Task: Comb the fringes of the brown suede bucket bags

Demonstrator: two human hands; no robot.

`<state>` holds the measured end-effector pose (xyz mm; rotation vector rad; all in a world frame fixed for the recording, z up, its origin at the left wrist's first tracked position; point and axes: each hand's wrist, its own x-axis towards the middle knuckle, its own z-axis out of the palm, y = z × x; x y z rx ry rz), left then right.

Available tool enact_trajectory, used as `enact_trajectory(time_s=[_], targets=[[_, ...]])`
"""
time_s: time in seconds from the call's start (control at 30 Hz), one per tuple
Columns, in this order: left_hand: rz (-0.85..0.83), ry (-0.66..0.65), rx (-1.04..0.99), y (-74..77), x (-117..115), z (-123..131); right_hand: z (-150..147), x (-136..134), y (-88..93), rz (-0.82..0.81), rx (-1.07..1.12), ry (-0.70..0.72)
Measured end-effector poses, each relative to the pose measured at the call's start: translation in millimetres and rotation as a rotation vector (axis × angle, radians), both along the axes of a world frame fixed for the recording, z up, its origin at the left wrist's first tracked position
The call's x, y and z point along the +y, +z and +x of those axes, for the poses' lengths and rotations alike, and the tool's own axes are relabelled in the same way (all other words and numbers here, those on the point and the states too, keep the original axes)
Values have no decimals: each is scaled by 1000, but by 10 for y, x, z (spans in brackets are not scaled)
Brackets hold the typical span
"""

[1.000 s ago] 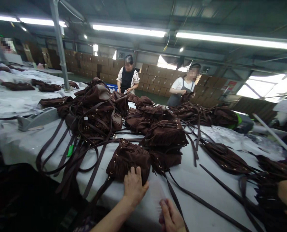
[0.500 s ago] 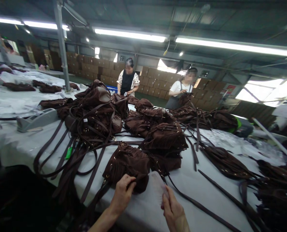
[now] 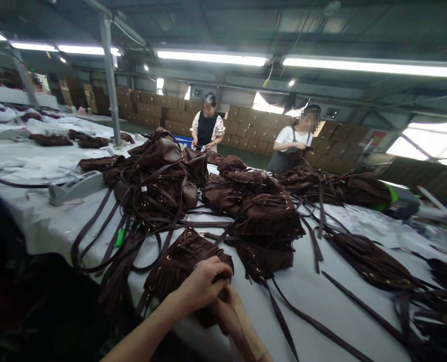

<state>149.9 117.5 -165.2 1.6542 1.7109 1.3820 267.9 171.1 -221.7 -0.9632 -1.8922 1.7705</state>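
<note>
A dark brown fringed handbag (image 3: 182,254) with metal eyelets lies at the near edge of the white-covered table. Bent fingers of my left hand (image 3: 203,281) grip the bag's right side. Close against it, my right hand (image 3: 229,306) is closed at the same side, and its fingertips are partly covered by the left. Whatever the right hand holds is hidden. Behind this bag sits a stack of similar bags (image 3: 268,216), and to its left a heap of bags (image 3: 159,171) with long straps hanging over the table edge.
A grey tape dispenser (image 3: 76,188) stands on the left of the table. A green tag (image 3: 120,237) hangs among the straps. More bags (image 3: 370,259) lie at the right. Two people (image 3: 207,123) work across the table, before stacked cartons (image 3: 148,108). A metal post (image 3: 109,80) rises at left.
My right hand, which held a pale translucent comb-like piece beside the bag, has moved left against my left hand; that piece no longer shows. The bag has turned slightly, and the view has shifted.
</note>
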Motion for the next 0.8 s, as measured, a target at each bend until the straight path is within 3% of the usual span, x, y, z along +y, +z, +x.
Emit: enact_trajectory(time_s=[0.1,0.17,0.23,0.33,0.4,0.57,0.67,0.8], targets=[[218,245,-394,162,-130,-177,52,28,201,-229,95,33],[303,329,-611,216,-230,-263,105,35,398,-403,240,44],[242,223,-718,171,-289,-254,132,30,553,-523,365,64],[9,-115,-752,-39,-253,-69,116,41,593,-546,384,32],[-38,-195,-692,-182,-166,75,110,86,491,-544,340,-72],[-133,-161,-329,-361,46,233,290,243,130,-525,71,-296],[-256,4,-58,-464,159,326,437,249,-15,-454,-35,-274],[-442,261,254,-687,405,493,516,104,-163,-231,15,-227]])
